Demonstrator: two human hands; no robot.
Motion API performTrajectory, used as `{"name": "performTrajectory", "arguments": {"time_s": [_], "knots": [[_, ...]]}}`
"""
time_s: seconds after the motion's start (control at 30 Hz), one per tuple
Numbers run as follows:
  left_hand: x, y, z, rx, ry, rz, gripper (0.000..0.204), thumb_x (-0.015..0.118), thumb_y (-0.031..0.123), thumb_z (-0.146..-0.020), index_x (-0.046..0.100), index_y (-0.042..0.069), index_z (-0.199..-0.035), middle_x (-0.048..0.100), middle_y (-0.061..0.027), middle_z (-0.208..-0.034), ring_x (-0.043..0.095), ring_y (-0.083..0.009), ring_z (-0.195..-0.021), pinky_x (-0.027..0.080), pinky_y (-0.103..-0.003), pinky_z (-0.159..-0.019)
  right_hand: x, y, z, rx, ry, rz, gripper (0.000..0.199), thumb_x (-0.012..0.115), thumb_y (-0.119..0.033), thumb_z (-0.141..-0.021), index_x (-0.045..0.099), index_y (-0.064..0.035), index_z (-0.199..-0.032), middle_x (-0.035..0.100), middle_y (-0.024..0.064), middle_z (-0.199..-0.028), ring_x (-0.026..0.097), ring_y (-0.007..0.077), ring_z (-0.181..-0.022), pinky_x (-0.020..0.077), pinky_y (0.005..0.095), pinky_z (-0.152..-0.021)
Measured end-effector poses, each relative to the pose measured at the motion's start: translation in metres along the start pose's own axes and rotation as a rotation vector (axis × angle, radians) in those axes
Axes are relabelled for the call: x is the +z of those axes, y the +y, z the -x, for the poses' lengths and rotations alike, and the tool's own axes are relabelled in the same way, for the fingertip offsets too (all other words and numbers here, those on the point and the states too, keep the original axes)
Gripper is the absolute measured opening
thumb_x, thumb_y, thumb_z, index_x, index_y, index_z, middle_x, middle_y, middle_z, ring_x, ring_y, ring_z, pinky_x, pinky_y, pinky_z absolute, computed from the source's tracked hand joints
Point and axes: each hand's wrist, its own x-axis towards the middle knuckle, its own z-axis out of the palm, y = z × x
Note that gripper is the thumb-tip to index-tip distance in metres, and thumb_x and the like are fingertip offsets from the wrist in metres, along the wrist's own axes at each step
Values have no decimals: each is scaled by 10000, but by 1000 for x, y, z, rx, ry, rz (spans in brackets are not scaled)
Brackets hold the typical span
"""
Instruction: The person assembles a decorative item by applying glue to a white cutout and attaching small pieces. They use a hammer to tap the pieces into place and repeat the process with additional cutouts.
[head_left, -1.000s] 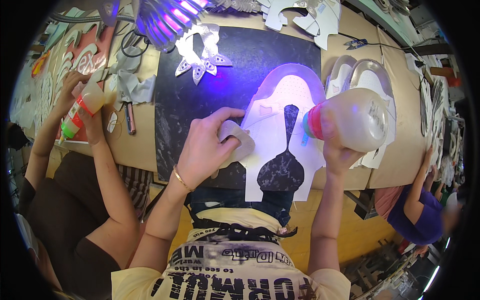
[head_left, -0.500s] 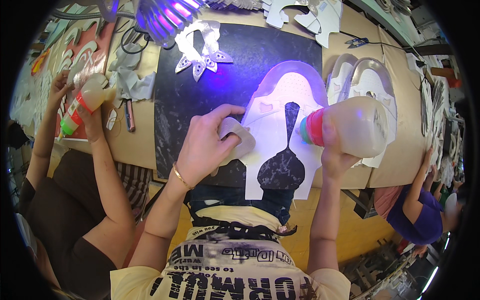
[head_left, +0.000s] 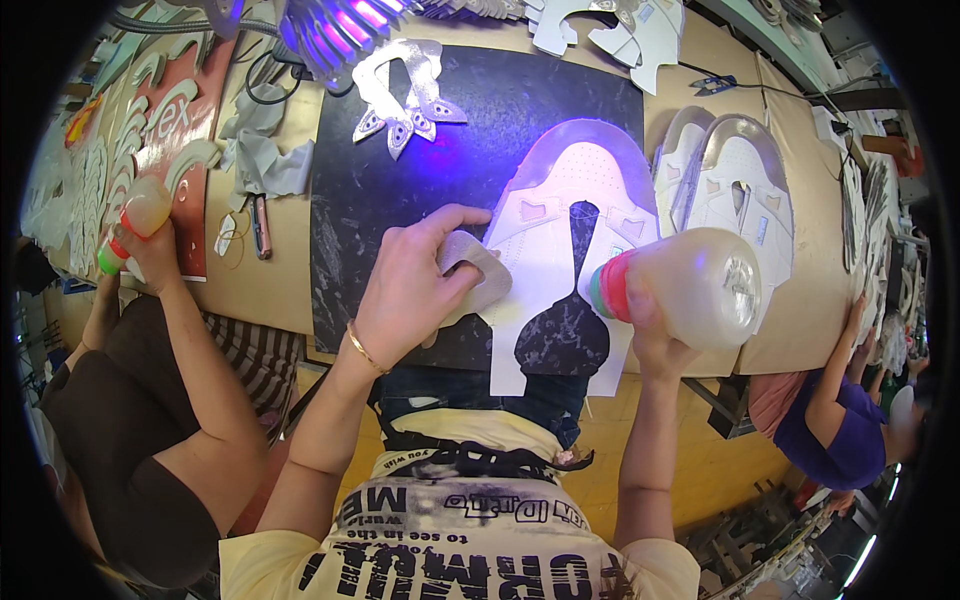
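On the black mat (head_left: 400,195) lies a white shoe piece (head_left: 540,275). At its left, the left hand (head_left: 415,285) pinches a grey patch (head_left: 480,268) in its fingers; the right hand (head_left: 660,335) has fingers clamped around a bottle (head_left: 712,285).

Black lettering (head_left: 452,572) crosses a cream shirt (head_left: 400,520), pale letters (head_left: 168,120) mark a red board (head_left: 205,98), and the big bottle (head_left: 705,285) bears blurred print (head_left: 739,288).

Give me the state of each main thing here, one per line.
Left hand: pinching grey piece
Right hand: wrapped around bottle
Bottle: tipped, cap end pointing left
White cutout: lying on black mat
Silver piece: lying on mat
Lamp: lit, violet
Co-worker's bottle: held, tilted
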Motion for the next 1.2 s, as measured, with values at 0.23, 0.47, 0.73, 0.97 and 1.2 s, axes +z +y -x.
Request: {"name": "performTrajectory", "arguments": {"time_s": [0.23, 0.47, 0.73, 0.97, 1.2], "knots": [[1, -1, 1, -4, 9, 26, 327, 755, 93, -820, 698, 19, -1133, 692, -111, -721, 594, -108, -588, 489, -280, -574, -14, 0, 15, 56, 0, -45, 471, 859, -139, -789, 637, -12, -1184, 691, 85, -1070, 670, 200, -958, 539, 344, -873], [-1, -1, 0, -14, -7, -74, 323, 761, 101, -817, 699, 12, -1121, 690, -104, -722, 589, -114, -590, 485, -282, -583, 7, 11, -21, 202, 395, -232, 698, 902, -193, -746, 523, 33, -1286, 625, 135, -1191, 638, 209, -1014, 535, 355, -914], [-1, 2, 0, -33, -2, 1, 397, 642, 50, -750, 678, 22, -1145, 631, -218, -713, 650, -338, -621, 513, -371, -637, 14, 12, -24, 106, 151, -114, 641, 916, -279, -728, 599, 2, -1210, 654, 103, -1130, 648, 212, -1025, 537, 362, -905], [-1, 0, -1, 11, -3, -24, 330, 768, 96, -818, 696, 14, -1129, 688, -104, -715, 592, -106, -596, 486, -277, -584, 2, 11, -12, 40, 198, -225, 567, 881, -229, -767, 600, 7, -1198, 652, 105, -1141, 646, 202, -1024, 524, 363, -924], [-1, 2, 0, -22, -9, 16, 396, 642, 65, -752, 678, 22, -1144, 657, -221, -748, 669, -353, -662, 524, -372, -660, 13, 17, -45, 18, 323, -81, 696, 920, -225, -720, 538, 26, -1246, 630, 105, -1151, 642, 190, -998, 528, 343, -901]]}}
